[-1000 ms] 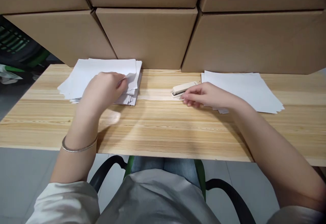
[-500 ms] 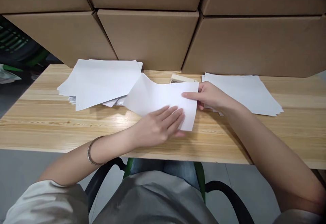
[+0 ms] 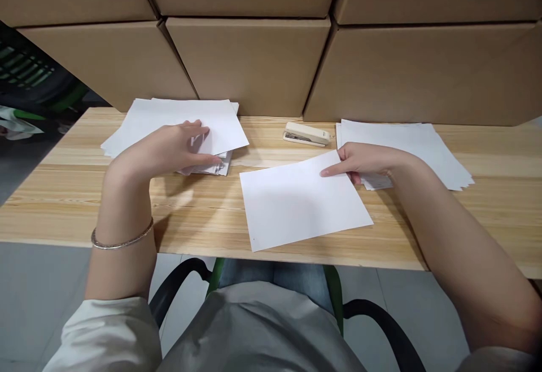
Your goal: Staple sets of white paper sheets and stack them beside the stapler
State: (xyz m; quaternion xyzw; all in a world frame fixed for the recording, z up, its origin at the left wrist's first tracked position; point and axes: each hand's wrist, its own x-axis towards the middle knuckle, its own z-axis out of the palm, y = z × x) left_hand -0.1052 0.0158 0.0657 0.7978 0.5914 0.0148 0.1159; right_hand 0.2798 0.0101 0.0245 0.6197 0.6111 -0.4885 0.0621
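A white sheet of paper [image 3: 300, 202] is pinched at its upper right corner by my right hand [image 3: 359, 163], thumb on top and fingers beneath. The sheet lies at a slant low over the table's middle. My left hand [image 3: 178, 143] rests on the left paper stack [image 3: 148, 118], thumb and fingers apart, fingertips on the top sheet and thumb near its front edge. That top sheet juts out to the right over the uneven sheets below. Behind the held sheet lies a cream stapler [image 3: 306, 134].
A second paper stack [image 3: 398, 146] lies on the right, partly behind my right hand and wrist. Stacked cardboard boxes [image 3: 249, 67] stand along the back of the wooden table [image 3: 68, 197]. A chair armrest [image 3: 178, 281] shows below the front edge.
My left hand has left the held sheet and moved to the left stack, whose top sheet has shifted right. The held sheet now lies flatter and nearer, and the stapler is uncovered.
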